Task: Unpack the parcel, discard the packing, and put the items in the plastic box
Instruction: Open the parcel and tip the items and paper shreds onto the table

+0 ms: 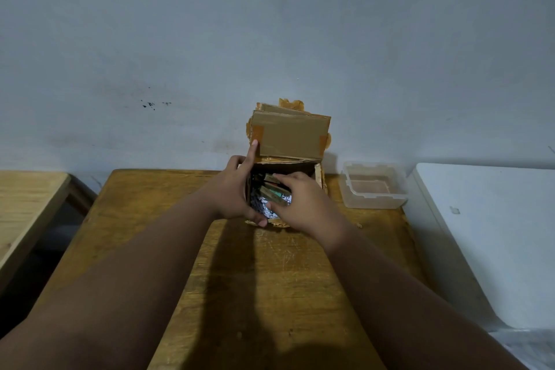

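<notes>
A brown cardboard parcel (289, 137) stands open at the far edge of the wooden table (270, 264), its lid flap raised against the wall. Inside lie small flat packs (271, 191) on shredded black-and-white paper (259, 207). My left hand (235, 189) holds the parcel's left wall, forefinger stretched up along the flap. My right hand (295, 203) reaches into the opening, and its fingers grip the flat packs. A clear plastic box (374, 185) sits to the right of the parcel, with nothing visible in it.
A white surface (492, 234) adjoins the table on the right. A second wooden table (27, 207) stands to the left across a dark gap. The grey wall rises directly behind the parcel.
</notes>
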